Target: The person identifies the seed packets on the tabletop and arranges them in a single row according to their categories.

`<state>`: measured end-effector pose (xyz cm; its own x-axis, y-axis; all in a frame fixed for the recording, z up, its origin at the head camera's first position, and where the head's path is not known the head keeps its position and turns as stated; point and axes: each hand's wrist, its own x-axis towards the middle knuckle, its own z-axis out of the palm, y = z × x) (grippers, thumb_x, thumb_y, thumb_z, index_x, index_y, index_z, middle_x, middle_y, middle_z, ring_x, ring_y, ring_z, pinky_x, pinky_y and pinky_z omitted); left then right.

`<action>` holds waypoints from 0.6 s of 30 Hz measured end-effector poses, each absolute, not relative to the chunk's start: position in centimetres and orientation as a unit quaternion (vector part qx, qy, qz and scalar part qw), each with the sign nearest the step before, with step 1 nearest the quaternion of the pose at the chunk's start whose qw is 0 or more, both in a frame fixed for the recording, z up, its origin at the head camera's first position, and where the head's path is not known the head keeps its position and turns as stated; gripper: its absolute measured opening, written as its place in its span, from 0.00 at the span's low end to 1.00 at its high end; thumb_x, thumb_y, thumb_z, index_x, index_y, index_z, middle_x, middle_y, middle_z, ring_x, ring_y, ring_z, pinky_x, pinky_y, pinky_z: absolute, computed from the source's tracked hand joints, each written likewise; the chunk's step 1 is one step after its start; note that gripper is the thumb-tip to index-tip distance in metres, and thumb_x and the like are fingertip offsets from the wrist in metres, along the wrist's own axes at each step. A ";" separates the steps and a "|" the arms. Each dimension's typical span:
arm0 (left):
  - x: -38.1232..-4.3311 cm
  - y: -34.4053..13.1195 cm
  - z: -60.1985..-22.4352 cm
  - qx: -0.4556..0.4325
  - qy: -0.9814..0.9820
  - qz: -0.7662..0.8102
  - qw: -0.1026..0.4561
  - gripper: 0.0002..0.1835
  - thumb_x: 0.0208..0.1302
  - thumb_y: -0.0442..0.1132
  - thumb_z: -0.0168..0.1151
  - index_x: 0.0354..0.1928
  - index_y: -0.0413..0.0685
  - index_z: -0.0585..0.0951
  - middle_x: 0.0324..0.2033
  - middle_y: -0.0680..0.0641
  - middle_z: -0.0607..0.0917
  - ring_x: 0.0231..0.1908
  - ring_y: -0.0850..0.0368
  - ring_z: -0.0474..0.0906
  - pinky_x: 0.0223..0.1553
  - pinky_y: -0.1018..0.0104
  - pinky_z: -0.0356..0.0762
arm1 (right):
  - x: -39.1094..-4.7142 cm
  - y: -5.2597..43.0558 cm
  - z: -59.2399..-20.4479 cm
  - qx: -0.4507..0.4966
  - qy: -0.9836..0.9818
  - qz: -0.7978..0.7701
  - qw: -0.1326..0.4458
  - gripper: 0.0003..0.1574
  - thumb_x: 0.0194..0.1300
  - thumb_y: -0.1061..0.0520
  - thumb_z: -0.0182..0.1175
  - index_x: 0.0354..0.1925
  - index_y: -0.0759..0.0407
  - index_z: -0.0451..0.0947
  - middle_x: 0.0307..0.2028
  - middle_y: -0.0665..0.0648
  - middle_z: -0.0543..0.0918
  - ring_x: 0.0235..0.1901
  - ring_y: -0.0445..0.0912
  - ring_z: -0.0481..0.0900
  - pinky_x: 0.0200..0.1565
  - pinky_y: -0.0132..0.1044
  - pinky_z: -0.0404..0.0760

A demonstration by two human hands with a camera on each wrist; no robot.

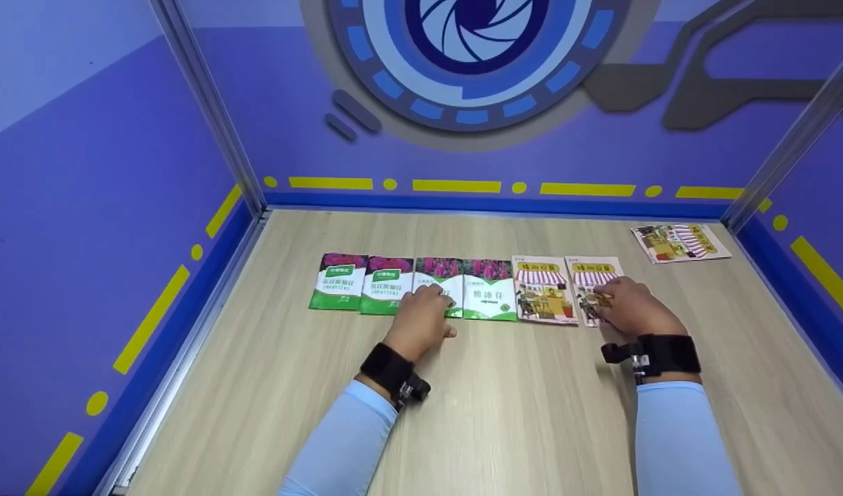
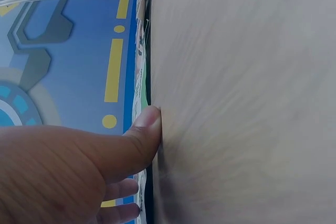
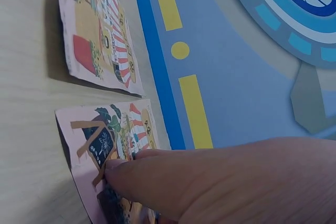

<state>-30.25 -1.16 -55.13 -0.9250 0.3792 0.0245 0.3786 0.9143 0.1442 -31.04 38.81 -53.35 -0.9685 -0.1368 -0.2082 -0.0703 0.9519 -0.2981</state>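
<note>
Several flat paper packets lie side by side in one row: two green-and-white ones with red flowers [image 1: 335,282] [image 1: 387,286], two with purple flowers [image 1: 438,269] [image 1: 490,293], and two pink-edged ones with a striped awning [image 1: 545,293] [image 1: 590,275]. My left hand [image 1: 421,320] rests over the first purple-flower packet and hides its lower middle. In the left wrist view the thumb [image 2: 144,124] is at the packets' near edge. My right hand [image 1: 638,306] touches the last awning packet; thumb and a finger lie on its printed face [image 3: 100,145]. Its other fingers are mostly hidden.
Another awning packet or small stack [image 1: 682,242] lies turned sideways at the table's back right. Purple-blue panels [image 1: 462,158] stand behind and at both sides of the wooden table [image 1: 518,413]. Each wrist wears a black strap with a camera [image 1: 390,372].
</note>
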 end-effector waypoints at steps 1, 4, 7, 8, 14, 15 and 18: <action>-30.2 -1.2 -55.1 0.194 0.978 0.073 0.001 0.32 0.51 0.59 0.75 0.58 0.56 0.82 0.59 0.50 0.80 0.59 0.50 0.75 0.58 0.50 0.73 | -31.0 38.8 -53.3 -0.052 0.981 -0.147 0.114 0.29 0.70 0.53 0.56 0.67 0.60 0.71 0.65 0.76 0.67 0.63 0.72 0.67 0.64 0.70 0.63; -30.1 -1.2 -55.0 0.198 0.977 0.074 -0.007 0.31 0.51 0.58 0.75 0.57 0.56 0.83 0.56 0.50 0.81 0.57 0.49 0.76 0.56 0.50 0.74 | -30.9 38.7 -53.4 -0.055 0.982 -0.148 0.103 0.30 0.70 0.51 0.58 0.66 0.60 0.72 0.64 0.76 0.68 0.61 0.72 0.67 0.63 0.70 0.64; -30.0 -1.3 -55.0 0.202 0.976 0.074 -0.012 0.30 0.51 0.58 0.75 0.55 0.55 0.84 0.54 0.49 0.81 0.55 0.49 0.77 0.54 0.50 0.75 | -30.7 38.7 -53.3 -0.056 0.983 -0.148 0.092 0.30 0.69 0.50 0.59 0.65 0.61 0.73 0.62 0.76 0.69 0.60 0.72 0.68 0.62 0.70 0.66; -30.0 -1.3 -54.9 0.203 0.976 0.075 -0.013 0.30 0.50 0.58 0.75 0.55 0.55 0.84 0.54 0.49 0.81 0.54 0.49 0.77 0.53 0.49 0.75 | -30.7 38.7 -53.3 -0.058 0.984 -0.148 0.087 0.31 0.68 0.50 0.59 0.65 0.62 0.74 0.61 0.76 0.69 0.59 0.73 0.68 0.61 0.70 0.66; -30.0 -1.3 -55.0 0.200 0.976 0.080 -0.013 0.29 0.50 0.57 0.76 0.54 0.55 0.84 0.55 0.49 0.81 0.55 0.49 0.77 0.53 0.49 0.75 | -30.7 38.9 -53.3 -0.054 0.982 -0.160 0.085 0.30 0.68 0.50 0.60 0.64 0.61 0.74 0.60 0.74 0.70 0.58 0.70 0.69 0.59 0.70 0.68; -30.0 -1.2 -55.0 0.199 0.977 0.081 -0.013 0.29 0.50 0.57 0.76 0.55 0.55 0.84 0.55 0.49 0.81 0.55 0.49 0.76 0.54 0.49 0.75 | -30.7 38.9 -53.3 -0.049 0.981 -0.165 0.087 0.30 0.68 0.49 0.60 0.64 0.60 0.74 0.60 0.74 0.70 0.58 0.69 0.69 0.59 0.70 0.68; -30.0 -1.1 -54.9 0.195 0.978 0.079 -0.011 0.30 0.50 0.57 0.76 0.56 0.55 0.83 0.56 0.49 0.81 0.56 0.49 0.76 0.55 0.49 0.75 | -30.7 39.1 -53.1 -0.038 0.979 -0.180 0.092 0.31 0.68 0.48 0.60 0.65 0.59 0.74 0.63 0.72 0.68 0.59 0.68 0.67 0.60 0.70 0.67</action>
